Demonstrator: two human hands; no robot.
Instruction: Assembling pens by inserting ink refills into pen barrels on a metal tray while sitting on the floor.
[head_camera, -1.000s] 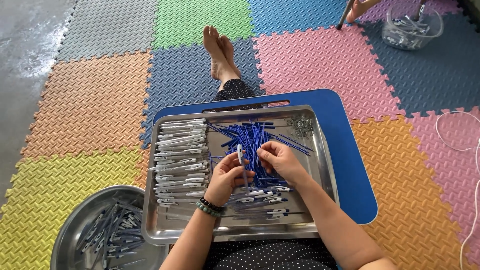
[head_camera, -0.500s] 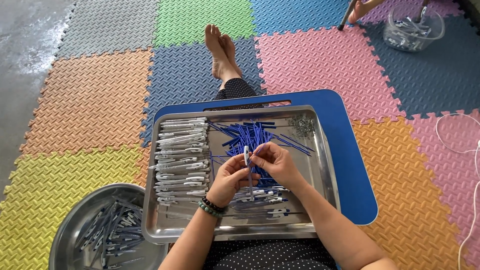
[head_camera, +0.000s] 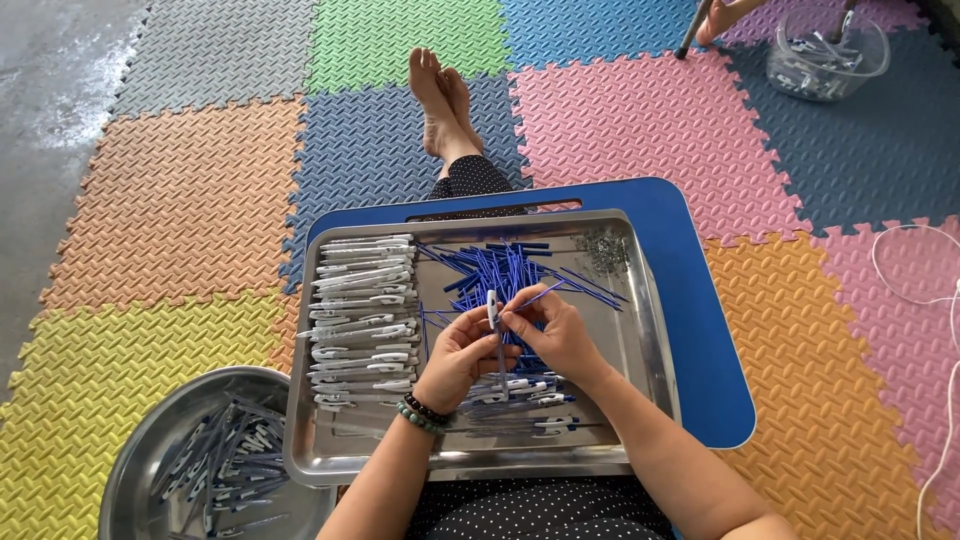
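Head view, left to right. A round steel bowl (head_camera: 140, 470) at the lower left holds finished pens. The steel tray (head_camera: 640, 330) rests on a blue lap board (head_camera: 700, 300); along the tray's left side lies a stacked column of white pen barrels (head_camera: 365, 310), each with its long axis running left to right. The left hand (head_camera: 455, 355), a beaded bracelet at the wrist, pinches one white barrel (head_camera: 492, 310) and holds it nearly upright, open end toward the top of the view. The right hand (head_camera: 560, 330) pinches a thin blue refill (head_camera: 540, 295), which slants up and to the right, its near end just beside the barrel's top. Both hands are closed on their pieces and almost touching. The loose pile of blue refills (head_camera: 510, 270) lies directly beyond the fingers, nearer the right hand. A small heap of metal springs (head_camera: 603, 248) sits in the tray's far right corner
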